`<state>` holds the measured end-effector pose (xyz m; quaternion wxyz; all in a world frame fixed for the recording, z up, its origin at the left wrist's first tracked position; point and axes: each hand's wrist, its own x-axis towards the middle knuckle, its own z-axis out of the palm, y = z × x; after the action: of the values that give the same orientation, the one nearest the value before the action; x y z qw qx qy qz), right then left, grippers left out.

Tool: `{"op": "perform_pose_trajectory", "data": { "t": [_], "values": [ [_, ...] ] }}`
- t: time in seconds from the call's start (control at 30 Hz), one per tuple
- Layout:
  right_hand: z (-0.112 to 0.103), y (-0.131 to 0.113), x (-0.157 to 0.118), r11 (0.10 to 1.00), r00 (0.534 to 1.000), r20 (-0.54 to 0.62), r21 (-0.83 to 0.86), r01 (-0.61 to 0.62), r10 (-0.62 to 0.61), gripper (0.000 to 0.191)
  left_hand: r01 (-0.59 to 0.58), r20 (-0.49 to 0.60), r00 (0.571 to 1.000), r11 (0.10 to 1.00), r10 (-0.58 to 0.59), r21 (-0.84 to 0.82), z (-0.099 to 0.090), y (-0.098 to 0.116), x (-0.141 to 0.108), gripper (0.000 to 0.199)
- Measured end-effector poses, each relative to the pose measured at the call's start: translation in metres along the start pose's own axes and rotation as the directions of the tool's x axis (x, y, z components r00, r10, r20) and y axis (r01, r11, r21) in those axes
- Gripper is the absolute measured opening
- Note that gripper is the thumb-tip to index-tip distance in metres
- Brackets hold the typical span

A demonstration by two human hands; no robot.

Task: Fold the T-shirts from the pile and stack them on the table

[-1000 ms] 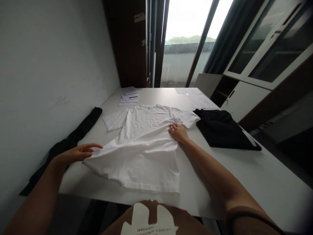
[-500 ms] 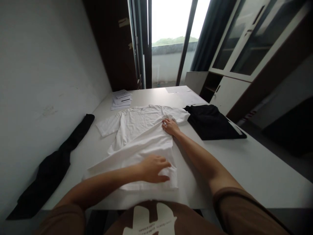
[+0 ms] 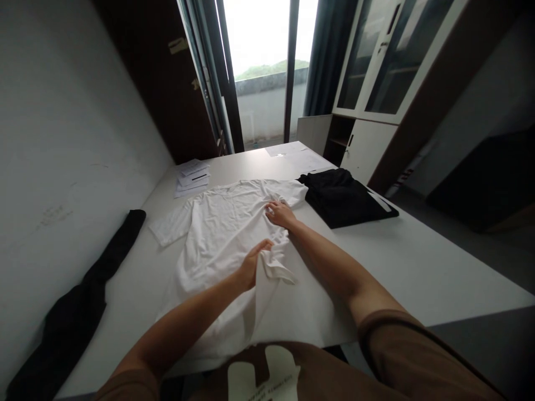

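A white T-shirt [image 3: 221, 223] lies spread on the table with its collar toward the window and its near right part lifted and folded over. My left hand [image 3: 253, 262] is closed around the lower right side of the shirt, and a flap of cloth hangs from it. Farther up, my right hand [image 3: 280, 213] rests on the shirt's right side below the sleeve. Its fingers are curled into the cloth, which bunches at the fingertips.
Folded black clothing [image 3: 345, 197] lies right of the shirt. Another black garment [image 3: 83, 295] stretches along the left wall. Papers [image 3: 192, 177] sit at the far left of the white table [image 3: 376, 267], and more sheets [image 3: 296, 159] at its far end. A cabinet [image 3: 368, 145] stands beyond.
My left hand has moved up and away from me, closing on the shirt's side and lifting it. My right hand stays at the same spot on the shirt. The view has turned slightly right.
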<state>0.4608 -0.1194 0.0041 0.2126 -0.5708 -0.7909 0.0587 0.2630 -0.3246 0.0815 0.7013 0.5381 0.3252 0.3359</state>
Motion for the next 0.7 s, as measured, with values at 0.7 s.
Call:
{"op": "perform_pose_trajectory", "data": {
  "t": [0.7],
  "values": [
    [0.001,0.002,0.000,0.997,1.000,-0.022,0.073,0.005,-0.003,0.037,-0.412,0.411,0.910,-0.207,-0.049,0.887,0.026,0.005,-0.049,0.031]
  ]
}}
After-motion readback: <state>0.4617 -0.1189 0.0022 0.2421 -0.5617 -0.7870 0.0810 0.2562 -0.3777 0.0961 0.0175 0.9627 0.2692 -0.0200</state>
